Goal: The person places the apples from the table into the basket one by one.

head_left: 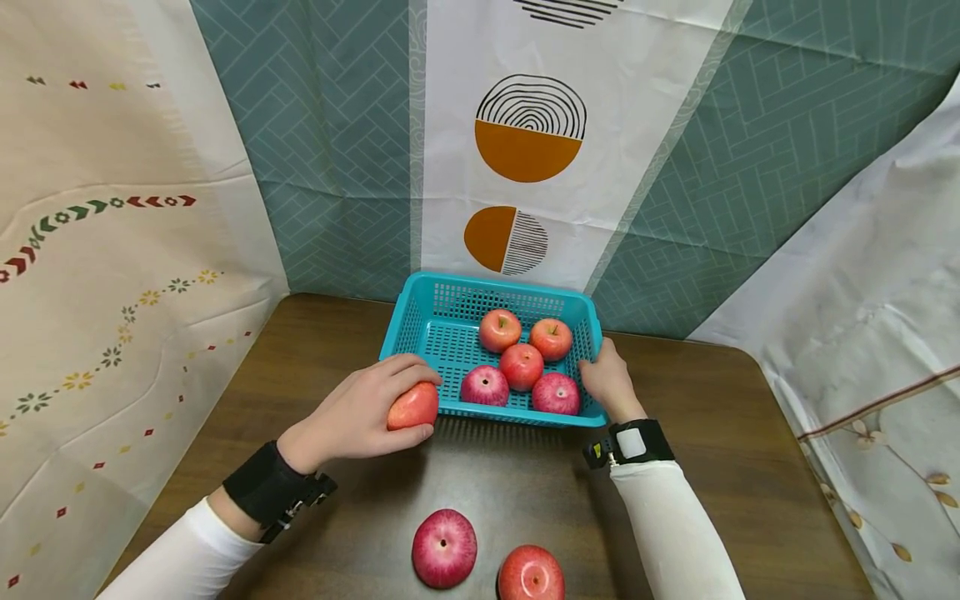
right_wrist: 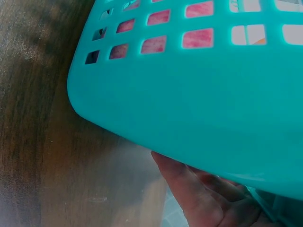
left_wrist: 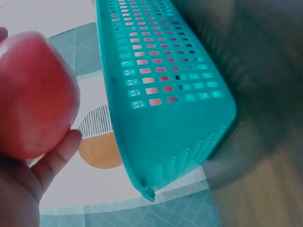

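My left hand (head_left: 356,410) grips a red apple (head_left: 415,407) from above, close to the front left corner of a turquoise perforated basket (head_left: 517,416). In the left wrist view this apple (left_wrist: 35,97) is held beside the basket's wall (left_wrist: 175,125), level with its rim. At the basket's right side, my right hand (head_left: 611,382) holds the rim, with the thumb over the edge. The right wrist view shows fingers (right_wrist: 194,196) against the basket's outer side (right_wrist: 189,104). Inside the basket several apples (head_left: 521,367) sit towards the right and middle; its left part shows bare floor.
Two more apples lie on the brown wooden table (head_left: 337,533) nearer to me: a dark red one (head_left: 444,548) and a lighter red one (head_left: 531,575). Behind the basket a patterned cloth (head_left: 345,167) hangs down to the table's back edge. White cloths hang at both sides.
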Demonstrator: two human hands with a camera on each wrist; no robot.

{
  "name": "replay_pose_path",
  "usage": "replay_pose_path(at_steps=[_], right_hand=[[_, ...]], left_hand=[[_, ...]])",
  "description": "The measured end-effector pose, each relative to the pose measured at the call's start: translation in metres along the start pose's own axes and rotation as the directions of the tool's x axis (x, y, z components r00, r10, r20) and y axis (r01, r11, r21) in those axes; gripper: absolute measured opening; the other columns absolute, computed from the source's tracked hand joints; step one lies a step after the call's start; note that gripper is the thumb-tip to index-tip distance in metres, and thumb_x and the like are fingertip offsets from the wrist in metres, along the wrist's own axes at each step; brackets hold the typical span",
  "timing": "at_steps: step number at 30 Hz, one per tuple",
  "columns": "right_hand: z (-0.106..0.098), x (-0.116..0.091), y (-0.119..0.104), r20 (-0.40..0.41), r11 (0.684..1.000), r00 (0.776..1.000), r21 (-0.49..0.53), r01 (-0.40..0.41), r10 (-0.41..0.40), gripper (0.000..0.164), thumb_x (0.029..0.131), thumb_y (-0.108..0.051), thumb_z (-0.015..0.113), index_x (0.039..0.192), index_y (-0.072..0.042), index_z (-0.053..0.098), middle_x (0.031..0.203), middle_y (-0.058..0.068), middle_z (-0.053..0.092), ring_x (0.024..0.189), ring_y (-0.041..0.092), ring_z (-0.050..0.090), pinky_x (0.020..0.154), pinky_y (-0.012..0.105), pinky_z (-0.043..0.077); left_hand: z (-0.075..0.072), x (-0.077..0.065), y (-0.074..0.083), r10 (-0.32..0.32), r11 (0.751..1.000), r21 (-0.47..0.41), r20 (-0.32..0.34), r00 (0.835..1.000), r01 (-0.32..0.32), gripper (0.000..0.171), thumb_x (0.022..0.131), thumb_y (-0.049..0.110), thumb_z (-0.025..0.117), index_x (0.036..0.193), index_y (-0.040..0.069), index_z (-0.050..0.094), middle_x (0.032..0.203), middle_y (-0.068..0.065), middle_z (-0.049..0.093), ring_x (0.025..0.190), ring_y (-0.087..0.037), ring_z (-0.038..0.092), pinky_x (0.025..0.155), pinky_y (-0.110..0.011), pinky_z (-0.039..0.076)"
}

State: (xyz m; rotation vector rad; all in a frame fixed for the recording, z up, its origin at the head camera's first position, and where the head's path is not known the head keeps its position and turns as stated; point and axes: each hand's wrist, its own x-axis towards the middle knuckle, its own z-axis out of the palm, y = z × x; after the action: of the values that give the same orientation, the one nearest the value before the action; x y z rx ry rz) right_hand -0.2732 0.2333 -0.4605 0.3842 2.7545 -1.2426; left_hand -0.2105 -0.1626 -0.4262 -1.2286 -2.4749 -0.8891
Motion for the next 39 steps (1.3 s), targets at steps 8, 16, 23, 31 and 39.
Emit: replay_pose_path(at_steps=[8,16,23,31,39], right_hand=[[0.000,-0.001,0.001,0.000,1.000,1.000,0.001,0.009,-0.009,0.059,0.110,-0.013,0.049,0.160,0.005,0.025,0.157,0.033,0.044,0.141,0.054,0.047,0.109,0.072,0.041],[0.000,0.000,0.002,0.002,1.000,1.000,0.000,0.004,-0.004,0.058,0.110,-0.014,0.048,0.161,0.004,0.024,0.156,0.033,0.045,0.141,0.054,0.048,0.108,0.072,0.042],[0.000,0.000,0.002,0.000,1.000,1.000,0.002,0.008,-0.008,0.058,0.110,-0.013,0.049,0.160,0.004,0.025,0.157,0.033,0.044,0.142,0.054,0.047,0.109,0.072,0.041],[0.000,0.000,0.001,0.004,1.000,1.000,0.004,0.009,-0.009,0.059,0.110,-0.013,0.049,0.161,0.005,0.025,0.157,0.033,0.043,0.142,0.055,0.047,0.108,0.073,0.041],[0.000,-0.001,0.001,0.002,1.000,1.000,0.004,0.014,-0.014,0.058,0.109,-0.014,0.049,0.160,0.004,0.026,0.156,0.033,0.045,0.141,0.054,0.048,0.107,0.073,0.043]], left_hand=[[0.000,0.030,-0.004,-0.091,0.993,0.068,-0.066,0.994,0.095,0.048,0.086,0.045,0.081,0.122,0.019,0.065,0.114,0.005,0.063,0.096,-0.011,0.060,0.070,-0.032,0.058],[0.002,0.056,-0.008,-0.250,0.963,0.097,-0.034,0.968,0.252,0.049,0.091,0.047,0.078,0.125,0.014,0.064,0.117,-0.002,0.064,0.100,-0.018,0.060,0.071,-0.035,0.059],[0.004,0.075,-0.009,-0.368,0.924,0.111,0.010,0.930,0.365,0.055,0.095,0.053,0.075,0.128,0.010,0.063,0.114,-0.006,0.060,0.102,-0.020,0.057,0.069,-0.034,0.058],[0.015,0.099,-0.012,-0.428,0.903,0.077,0.047,0.903,0.424,0.042,0.097,0.045,0.066,0.120,0.010,0.061,0.103,-0.005,0.057,0.096,-0.021,0.055,0.068,-0.036,0.053],[0.024,0.124,-0.013,-0.512,0.858,0.062,0.180,0.840,0.510,0.050,0.102,0.041,0.056,0.135,0.003,0.054,0.121,-0.017,0.054,0.116,-0.033,0.050,0.086,-0.048,0.051]])
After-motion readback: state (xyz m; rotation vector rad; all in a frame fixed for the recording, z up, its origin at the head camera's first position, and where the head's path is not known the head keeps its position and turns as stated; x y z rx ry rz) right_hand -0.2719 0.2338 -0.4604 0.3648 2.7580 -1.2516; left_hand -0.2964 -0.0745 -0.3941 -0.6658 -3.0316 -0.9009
